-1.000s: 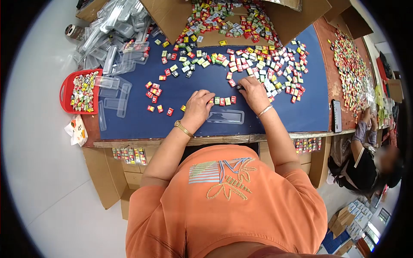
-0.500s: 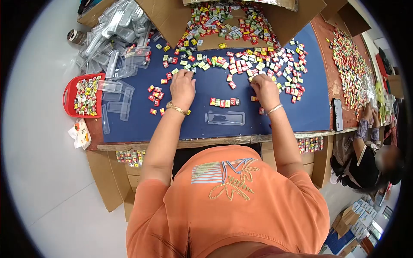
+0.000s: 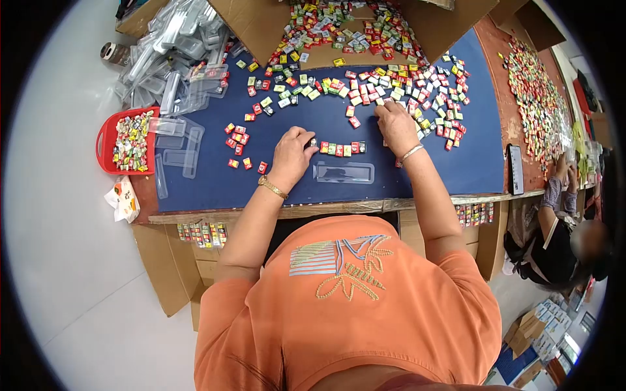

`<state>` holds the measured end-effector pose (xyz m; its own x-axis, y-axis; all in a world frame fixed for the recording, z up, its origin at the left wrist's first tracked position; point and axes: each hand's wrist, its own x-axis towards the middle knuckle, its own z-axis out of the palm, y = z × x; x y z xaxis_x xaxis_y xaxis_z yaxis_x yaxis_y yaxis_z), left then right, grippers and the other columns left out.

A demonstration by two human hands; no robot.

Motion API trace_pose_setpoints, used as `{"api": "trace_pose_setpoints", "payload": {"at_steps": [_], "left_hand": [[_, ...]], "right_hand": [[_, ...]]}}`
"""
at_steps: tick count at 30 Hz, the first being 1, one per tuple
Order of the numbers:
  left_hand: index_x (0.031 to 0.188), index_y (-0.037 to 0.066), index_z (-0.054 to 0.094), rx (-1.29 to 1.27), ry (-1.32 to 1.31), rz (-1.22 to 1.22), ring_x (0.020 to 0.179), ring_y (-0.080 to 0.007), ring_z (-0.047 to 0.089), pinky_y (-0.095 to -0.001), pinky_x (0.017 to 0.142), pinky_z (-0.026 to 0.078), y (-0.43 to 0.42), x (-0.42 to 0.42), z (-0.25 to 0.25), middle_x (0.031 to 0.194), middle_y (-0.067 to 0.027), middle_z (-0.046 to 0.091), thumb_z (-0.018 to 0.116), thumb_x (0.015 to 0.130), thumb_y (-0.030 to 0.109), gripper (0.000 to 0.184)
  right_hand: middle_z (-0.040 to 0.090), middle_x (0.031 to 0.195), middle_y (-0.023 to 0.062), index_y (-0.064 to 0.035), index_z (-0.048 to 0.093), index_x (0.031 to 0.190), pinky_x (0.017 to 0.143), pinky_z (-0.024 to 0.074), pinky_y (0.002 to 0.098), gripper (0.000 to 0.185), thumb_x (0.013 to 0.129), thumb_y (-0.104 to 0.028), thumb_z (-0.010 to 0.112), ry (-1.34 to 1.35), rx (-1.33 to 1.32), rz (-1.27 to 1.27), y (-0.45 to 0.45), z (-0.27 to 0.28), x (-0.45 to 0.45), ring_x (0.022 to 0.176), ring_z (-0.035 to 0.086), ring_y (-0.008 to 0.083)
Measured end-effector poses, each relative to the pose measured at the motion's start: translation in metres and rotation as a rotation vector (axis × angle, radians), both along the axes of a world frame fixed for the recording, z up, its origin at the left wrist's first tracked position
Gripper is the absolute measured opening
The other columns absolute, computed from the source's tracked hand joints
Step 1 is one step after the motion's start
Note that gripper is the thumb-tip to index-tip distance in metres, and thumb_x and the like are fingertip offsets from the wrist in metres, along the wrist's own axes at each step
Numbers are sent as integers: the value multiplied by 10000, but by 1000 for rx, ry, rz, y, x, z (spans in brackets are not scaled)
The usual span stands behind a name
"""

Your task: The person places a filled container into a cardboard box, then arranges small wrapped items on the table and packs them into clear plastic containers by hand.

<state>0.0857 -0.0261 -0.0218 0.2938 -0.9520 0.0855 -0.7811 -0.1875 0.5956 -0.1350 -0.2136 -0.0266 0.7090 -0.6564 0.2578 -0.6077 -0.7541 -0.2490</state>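
My left hand (image 3: 293,158) pinches a small dark box-shaped piece (image 3: 313,142) between thumb and fingertips, at the left end of a short row of red, green and black pieces (image 3: 343,149). Just below that row lies a clear plastic tray (image 3: 344,173). My right hand (image 3: 396,128) is farther up the blue mat, its fingers bent and drawn together at the lower edge of the scattered pieces (image 3: 368,91). Whatever its fingertips grip is hidden beneath them.
A cardboard box (image 3: 450,29) spills more pieces at the back. Clear plastic containers (image 3: 173,39) are heaped at the left, above a red basket (image 3: 106,146) of pieces. A phone (image 3: 515,169) lies on the right. Another person (image 3: 554,228) sits at far right.
My left hand has come down and right from the upper pieces to the row's left end, bringing a dark piece. My right hand has shifted slightly up and left.
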Motion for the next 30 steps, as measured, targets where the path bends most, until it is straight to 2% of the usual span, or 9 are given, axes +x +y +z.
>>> {"api": "trace_pose_setpoints", "payload": {"at_steps": [3, 5, 8, 9, 13, 18, 21, 26, 30], "left_hand": [[1100, 50, 723, 39, -6, -86, 906, -315, 670, -404, 821, 551, 6, 5, 3, 1015, -107, 667, 789, 801, 95, 310], [1136, 61, 717, 98, -44, -92, 974, -300, 649, -397, 868, 540, 8, 3, 8, 1069, -90, 658, 806, 773, 85, 375], [1134, 77, 719, 39, -92, -115, 1094, -265, 601, -382, 928, 530, 8, -1, 21, 1107, -66, 625, 822, 746, 98, 402], [1134, 77, 719, 41, -92, -119, 1094, -265, 601, -382, 928, 530, 7, 0, 20, 1107, -66, 625, 822, 746, 98, 402], [1136, 91, 721, 32, -68, -189, 1100, -244, 579, -370, 945, 525, -4, 1, 15, 1149, -36, 609, 825, 742, 107, 409], [1117, 105, 729, 77, -83, -298, 1046, -256, 586, -368, 927, 527, -14, -7, 10, 1135, -26, 624, 797, 765, 100, 358], [1107, 85, 733, 9, -90, -285, 1021, -271, 600, -380, 906, 522, -12, -8, 10, 1082, -50, 643, 790, 771, 82, 341], [1076, 96, 730, -24, -18, -285, 1026, -267, 591, -369, 915, 520, 13, -27, 33, 1072, -53, 637, 757, 800, 84, 277], [1103, 53, 694, 15, -12, -290, 1063, -275, 606, -384, 915, 526, 33, -45, 23, 1093, -71, 637, 768, 792, 82, 322]], "right_hand": [[640, 984, 94, -84, 685, 958, 868, 533, 410, 190, 784, -10, 697, 27, 72, 71, 6, 7, -12, 984, 628, 304], [638, 977, 80, -103, 690, 983, 864, 532, 401, 164, 826, -58, 699, 122, 122, 91, 14, 10, -18, 975, 623, 298], [638, 977, 68, -111, 696, 989, 862, 532, 398, 187, 808, -82, 733, 30, 91, 129, 36, 24, -17, 984, 622, 289], [634, 1015, 59, -119, 697, 1021, 868, 532, 393, 268, 768, -115, 783, 35, 182, 129, 43, 26, -15, 1009, 616, 283], [640, 1116, 57, -139, 682, 1156, 875, 547, 392, 441, 738, -140, 822, 89, 235, 143, 65, 36, -2, 1064, 617, 282], [626, 1035, 64, -141, 706, 1118, 874, 533, 390, 378, 753, -112, 799, 32, 255, 184, 71, 10, 16, 996, 595, 294], [619, 971, 46, -148, 734, 1019, 851, 537, 388, 256, 769, -100, 759, -62, 186, 282, 66, 6, 18, 985, 579, 280], [616, 969, 41, -148, 727, 1014, 847, 534, 384, 247, 772, -114, 758, -22, 234, 269, 91, 31, -7, 966, 579, 268], [617, 1003, 60, -107, 702, 1025, 829, 537, 394, 314, 724, -71, 785, -34, 287, 197, 113, 30, -24, 977, 594, 275]]}}
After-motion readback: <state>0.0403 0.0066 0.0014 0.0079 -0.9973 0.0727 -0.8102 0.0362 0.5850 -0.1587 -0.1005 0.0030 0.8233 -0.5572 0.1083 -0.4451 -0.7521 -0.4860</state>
